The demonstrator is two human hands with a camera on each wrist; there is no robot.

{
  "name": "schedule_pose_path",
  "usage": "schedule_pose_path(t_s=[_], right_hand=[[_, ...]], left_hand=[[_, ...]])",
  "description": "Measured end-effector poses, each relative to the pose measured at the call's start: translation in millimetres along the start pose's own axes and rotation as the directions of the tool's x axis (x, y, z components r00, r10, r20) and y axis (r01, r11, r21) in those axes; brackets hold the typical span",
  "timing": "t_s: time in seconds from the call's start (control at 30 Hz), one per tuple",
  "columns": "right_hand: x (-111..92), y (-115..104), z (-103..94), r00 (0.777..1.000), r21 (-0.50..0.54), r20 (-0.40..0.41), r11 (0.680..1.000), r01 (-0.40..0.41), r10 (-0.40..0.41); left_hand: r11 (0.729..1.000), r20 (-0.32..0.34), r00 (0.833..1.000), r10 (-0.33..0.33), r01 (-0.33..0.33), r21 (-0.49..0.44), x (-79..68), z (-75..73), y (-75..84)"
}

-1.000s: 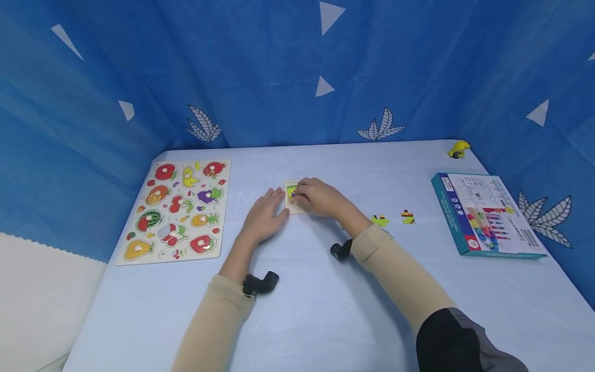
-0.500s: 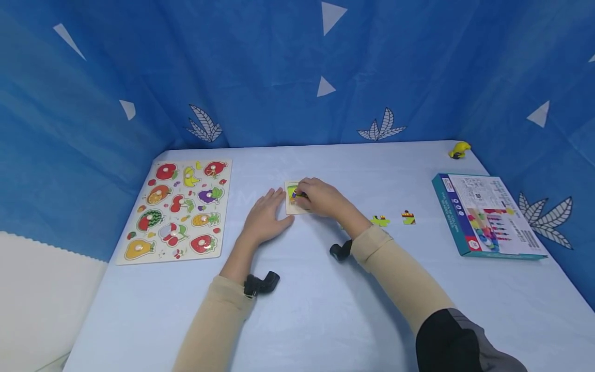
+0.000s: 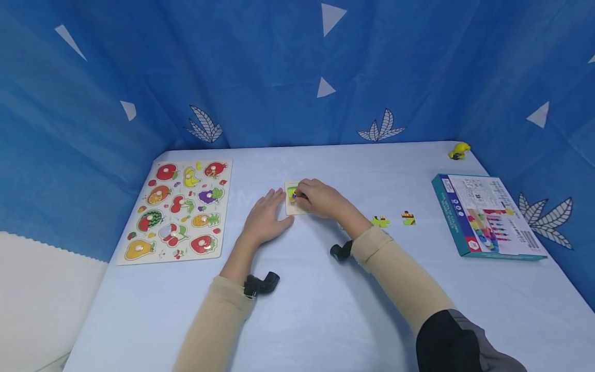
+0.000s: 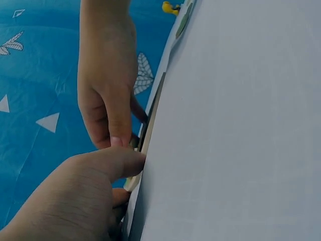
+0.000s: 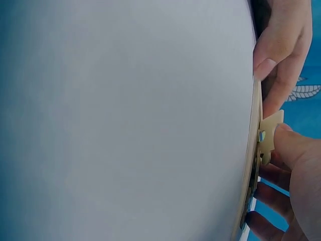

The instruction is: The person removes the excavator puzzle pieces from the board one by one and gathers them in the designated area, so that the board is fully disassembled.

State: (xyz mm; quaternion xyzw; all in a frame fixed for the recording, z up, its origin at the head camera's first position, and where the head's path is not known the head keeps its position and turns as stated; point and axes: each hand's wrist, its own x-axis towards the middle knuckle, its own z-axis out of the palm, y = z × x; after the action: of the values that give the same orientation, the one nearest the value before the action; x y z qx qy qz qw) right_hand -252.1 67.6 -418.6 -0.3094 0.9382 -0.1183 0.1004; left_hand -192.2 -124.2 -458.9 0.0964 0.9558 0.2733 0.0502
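My right grip [image 3: 321,199] pinches a puzzle piece [image 5: 271,131], but the board [image 3: 292,208] could skid if my spread left grip [image 3: 265,219] slips.

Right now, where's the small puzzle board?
In the head view, near centre, the small puzzle board lies beside the left hand, partly covered by the right hand.
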Motion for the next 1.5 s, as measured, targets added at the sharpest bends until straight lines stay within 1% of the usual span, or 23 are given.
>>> schedule_pose_path(t_s=[0.07, 0.2, 0.27, 0.33, 0.43, 0.53, 0.67, 0.8, 0.87, 1.1, 1.3, 1.5], right_hand=[[0, 1, 0.9, 1.000, 0.005, -0.002, 1.000, 0.000, 0.000], [-1, 1, 2.2, 1.000, 0.012, -0.003, 1.000, -0.005, 0.005], [-1, 2, 2.4, 1.000, 0.012, -0.003, 1.000, -0.007, 0.007], [-2, 2, 2.3, 1.000, 0.015, -0.005, 1.000, -0.008, 0.008], [-2, 3, 1.5, 1.000, 0.021, -0.010, 1.000, -0.007, 0.007], [-3, 4, 1.0, 1.000, 0.021, -0.016, 1.000, -0.001, 0.001], [-3, 4, 0.8, 1.000, 0.018, -0.021, 1.000, 0.009, -0.009], [-3, 4, 0.7, 1.000, 0.025, -0.023, 1.000, 0.017, -0.017], [-3, 4, 0.6, 0.999, 0.030, -0.026, 0.999, 0.021, -0.021], [-3, 5, 1.6, 0.998, 0.045, -0.053, 0.999, 0.030, -0.027], [-1, 5, 3.5, 0.998, 0.024, -0.061, 1.000, 0.020, -0.019], [-2, 5, 3.0, 0.996, 0.039, -0.076, 0.998, 0.048, -0.045]], left_hand=[[1.000, 0.000, 1.000, -0.008, 0.008, -0.026, 0.1, -0.4, 0.5], [0.992, -0.005, 0.999, -0.053, 0.052, -0.117, 2.9, -2.3, 1.9], [0.986, -0.021, 0.997, -0.077, 0.073, -0.153, 6.0, -4.5, 3.0], [0.983, -0.055, 0.994, -0.089, 0.079, -0.165, 10.7, -7.8, 4.3], [0.985, -0.123, 0.988, -0.094, 0.074, -0.157, 21.0, -13.0, 6.4], [0.989, -0.167, 0.982, -0.094, 0.072, -0.130, 33.4, -15.9, 7.6], [0.992, -0.169, 0.980, -0.109, 0.097, -0.079, 47.3, -15.6, 8.2], [0.990, -0.177, 0.975, -0.136, 0.129, -0.051, 55.5, -13.8, 8.4], [0.989, -0.183, 0.972, -0.148, 0.141, -0.049, 57.8, -13.4, 8.7], [0.981, -0.202, 0.962, -0.183, 0.168, -0.093, 60.6, -12.9, 10.3], [0.979, -0.215, 0.959, -0.187, 0.163, -0.125, 61.5, -9.7, 9.0], [0.979, -0.232, 0.957, -0.177, 0.147, -0.138, 62.0, -6.9, 7.9]])
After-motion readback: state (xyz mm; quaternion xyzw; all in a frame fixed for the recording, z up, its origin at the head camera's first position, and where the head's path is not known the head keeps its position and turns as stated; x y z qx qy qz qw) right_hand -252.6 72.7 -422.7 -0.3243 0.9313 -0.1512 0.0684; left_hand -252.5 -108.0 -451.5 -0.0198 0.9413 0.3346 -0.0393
